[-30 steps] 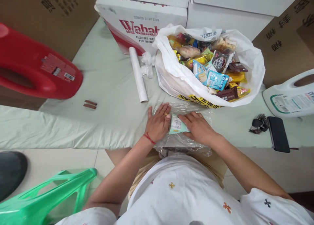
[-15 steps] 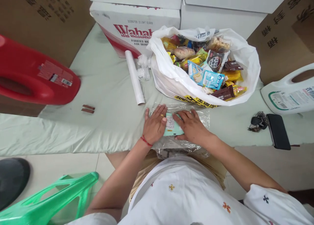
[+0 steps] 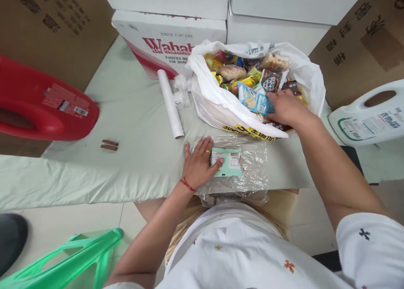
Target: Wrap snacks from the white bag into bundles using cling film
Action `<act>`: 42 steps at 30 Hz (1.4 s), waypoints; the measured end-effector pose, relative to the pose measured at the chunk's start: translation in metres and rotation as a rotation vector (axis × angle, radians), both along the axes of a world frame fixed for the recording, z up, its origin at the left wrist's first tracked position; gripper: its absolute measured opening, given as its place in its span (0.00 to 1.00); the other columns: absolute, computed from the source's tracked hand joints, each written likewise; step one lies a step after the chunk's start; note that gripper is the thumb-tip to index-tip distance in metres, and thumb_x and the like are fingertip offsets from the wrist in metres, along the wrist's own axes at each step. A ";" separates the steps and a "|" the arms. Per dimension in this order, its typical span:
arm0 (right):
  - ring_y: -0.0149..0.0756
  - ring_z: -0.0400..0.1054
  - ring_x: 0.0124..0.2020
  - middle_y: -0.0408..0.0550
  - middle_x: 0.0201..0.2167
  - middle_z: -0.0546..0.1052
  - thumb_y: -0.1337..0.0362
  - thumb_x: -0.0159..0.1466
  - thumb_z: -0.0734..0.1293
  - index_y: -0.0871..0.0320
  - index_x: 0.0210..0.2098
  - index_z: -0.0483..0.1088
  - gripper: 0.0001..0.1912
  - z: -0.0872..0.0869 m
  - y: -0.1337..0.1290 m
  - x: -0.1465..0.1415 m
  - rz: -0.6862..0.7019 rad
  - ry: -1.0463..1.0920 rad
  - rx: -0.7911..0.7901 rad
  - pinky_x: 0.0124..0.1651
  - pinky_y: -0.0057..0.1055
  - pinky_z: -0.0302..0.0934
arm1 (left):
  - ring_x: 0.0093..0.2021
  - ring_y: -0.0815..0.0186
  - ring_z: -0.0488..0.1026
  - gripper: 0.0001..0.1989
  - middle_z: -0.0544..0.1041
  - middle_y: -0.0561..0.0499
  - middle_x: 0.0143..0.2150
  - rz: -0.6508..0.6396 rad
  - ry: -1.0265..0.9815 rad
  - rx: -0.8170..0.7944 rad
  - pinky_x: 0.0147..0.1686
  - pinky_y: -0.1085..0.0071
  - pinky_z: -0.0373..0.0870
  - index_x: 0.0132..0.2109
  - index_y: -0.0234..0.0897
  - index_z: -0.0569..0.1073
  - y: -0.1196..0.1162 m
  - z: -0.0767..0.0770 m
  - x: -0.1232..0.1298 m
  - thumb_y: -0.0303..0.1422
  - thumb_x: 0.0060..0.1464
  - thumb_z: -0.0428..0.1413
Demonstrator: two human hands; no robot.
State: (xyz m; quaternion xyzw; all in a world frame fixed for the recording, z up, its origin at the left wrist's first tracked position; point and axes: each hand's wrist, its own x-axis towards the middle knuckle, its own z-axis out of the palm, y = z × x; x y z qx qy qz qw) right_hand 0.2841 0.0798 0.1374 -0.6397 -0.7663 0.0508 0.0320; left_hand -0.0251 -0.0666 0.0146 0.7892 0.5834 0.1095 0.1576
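Observation:
My left hand (image 3: 198, 165) lies flat with fingers spread on clear plastic film (image 3: 252, 160). Its thumb rests over a mint-green snack packet (image 3: 232, 169), which lies on the film with its printed back up. My right hand (image 3: 288, 108) reaches into a white plastic bag (image 3: 208, 108) full of wrapped snacks. Its thumb and fingers close around the right-hand edge of a light-blue snack packet (image 3: 263, 104); some fingertips are hidden among the wrappers. Beside that packet lies another blue and white snack packet (image 3: 248, 96).
A white cardboard tube (image 3: 170, 104) and crumpled clear plastic (image 3: 182, 91) lie left of the bag. A red jug (image 3: 63, 104) stands at left, a white jug (image 3: 366, 116) at right. White cartons (image 3: 176, 32) line the back. A green stool (image 3: 69, 255) is below.
My right hand has left the green packet and moved up and right into the bag, onto the blue packet. My left hand stays on the film, its thumb now over the green packet.

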 end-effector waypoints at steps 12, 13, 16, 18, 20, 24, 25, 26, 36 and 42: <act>0.59 0.70 0.59 0.57 0.62 0.71 0.48 0.68 0.68 0.46 0.76 0.53 0.41 0.053 -0.096 -0.017 0.246 0.286 0.116 0.59 0.56 0.69 | 0.77 0.45 0.57 0.34 0.59 0.41 0.78 0.000 -0.025 0.028 0.75 0.31 0.36 0.76 0.40 0.61 -0.001 -0.001 0.000 0.52 0.71 0.45; 0.58 0.70 0.59 0.57 0.63 0.71 0.48 0.68 0.68 0.49 0.74 0.55 0.40 0.043 -0.109 -0.030 0.362 0.337 0.045 0.59 0.54 0.69 | 0.77 0.45 0.57 0.34 0.60 0.41 0.78 -0.002 -0.028 0.027 0.75 0.30 0.36 0.76 0.40 0.62 -0.001 -0.001 0.000 0.51 0.71 0.44; 0.59 0.66 0.61 0.63 0.63 0.72 0.55 0.68 0.69 0.61 0.72 0.59 0.37 -0.001 -0.138 -0.067 0.505 0.267 -0.135 0.64 0.56 0.65 | 0.78 0.47 0.56 0.32 0.60 0.41 0.77 -0.001 -0.048 0.023 0.74 0.30 0.36 0.75 0.38 0.62 -0.001 -0.001 0.000 0.47 0.73 0.39; 0.60 0.66 0.60 0.65 0.62 0.73 0.58 0.68 0.68 0.66 0.72 0.60 0.36 -0.029 -0.148 -0.086 0.489 0.161 -0.202 0.61 0.58 0.65 | 0.78 0.51 0.56 0.30 0.61 0.42 0.77 0.011 -0.076 0.025 0.75 0.31 0.36 0.75 0.38 0.62 -0.001 -0.003 -0.001 0.42 0.75 0.34; 0.61 0.64 0.59 0.66 0.65 0.71 0.59 0.69 0.68 0.67 0.72 0.60 0.36 -0.047 -0.151 -0.096 0.482 0.079 -0.234 0.59 0.58 0.64 | 0.78 0.54 0.56 0.30 0.62 0.43 0.77 0.028 -0.107 0.019 0.76 0.34 0.35 0.74 0.39 0.63 -0.001 -0.005 -0.003 0.39 0.76 0.31; 0.60 0.60 0.62 0.63 0.70 0.66 0.58 0.68 0.71 0.63 0.73 0.61 0.37 -0.057 -0.149 -0.098 0.464 0.053 -0.266 0.59 0.56 0.63 | 0.78 0.56 0.56 0.31 0.62 0.43 0.77 0.022 -0.140 0.005 0.76 0.35 0.36 0.74 0.39 0.64 -0.002 -0.006 -0.007 0.39 0.75 0.29; 0.60 0.60 0.63 0.63 0.71 0.65 0.57 0.68 0.71 0.62 0.73 0.61 0.38 -0.058 -0.148 -0.098 0.449 0.065 -0.276 0.60 0.56 0.62 | 0.78 0.54 0.56 0.31 0.62 0.43 0.77 0.008 -0.135 0.010 0.75 0.34 0.36 0.74 0.39 0.64 -0.002 -0.006 -0.007 0.41 0.75 0.31; 0.60 0.59 0.63 0.63 0.72 0.65 0.56 0.68 0.71 0.62 0.73 0.60 0.38 -0.059 -0.148 -0.098 0.434 0.075 -0.286 0.61 0.56 0.62 | 0.78 0.52 0.56 0.31 0.62 0.42 0.77 -0.006 -0.123 0.017 0.75 0.33 0.36 0.74 0.38 0.64 -0.002 -0.005 -0.007 0.44 0.75 0.33; 0.48 0.73 0.57 0.54 0.60 0.78 0.53 0.71 0.69 0.54 0.64 0.73 0.25 -0.008 -0.126 -0.061 0.369 0.518 -0.059 0.62 0.47 0.67 | 0.77 0.43 0.56 0.38 0.60 0.38 0.78 -0.007 -0.023 0.024 0.74 0.28 0.34 0.75 0.37 0.61 -0.003 0.001 0.000 0.55 0.68 0.49; 0.38 0.75 0.41 0.55 0.43 0.84 0.68 0.66 0.69 0.61 0.52 0.81 0.16 0.029 -0.026 0.011 -0.261 0.279 0.144 0.51 0.37 0.65 | 0.77 0.45 0.57 0.38 0.60 0.37 0.77 -0.008 -0.036 0.023 0.74 0.29 0.33 0.75 0.37 0.62 -0.003 0.001 -0.001 0.54 0.68 0.49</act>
